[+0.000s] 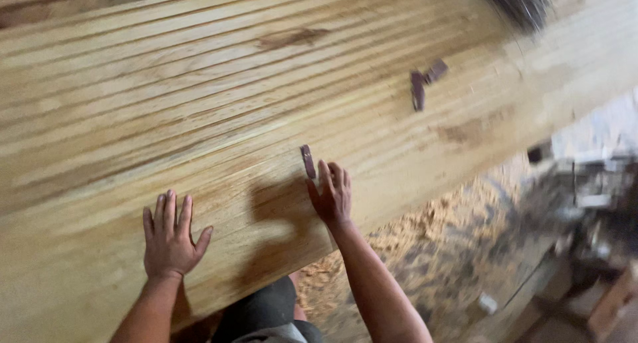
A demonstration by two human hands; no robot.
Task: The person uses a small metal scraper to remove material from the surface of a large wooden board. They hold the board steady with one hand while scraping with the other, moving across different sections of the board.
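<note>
A wide panel of glued light-wood planks [199,104] fills most of the head view, slanting down to the left. My left hand [169,237] lies flat on its near edge, fingers spread, holding nothing. My right hand [330,195] rests on the panel further right, fingers apart and pointing up. Just beyond its fingertips lies a small dark brown wood piece [308,161]; whether the fingers touch it is unclear.
Two more small brown pieces [423,84] lie on the panel at the upper right. A blurred dark brush-like thing [522,4] sits at the top right edge. Sawdust and shavings [432,230] cover the floor below the panel; blurred clutter [591,203] stands at right.
</note>
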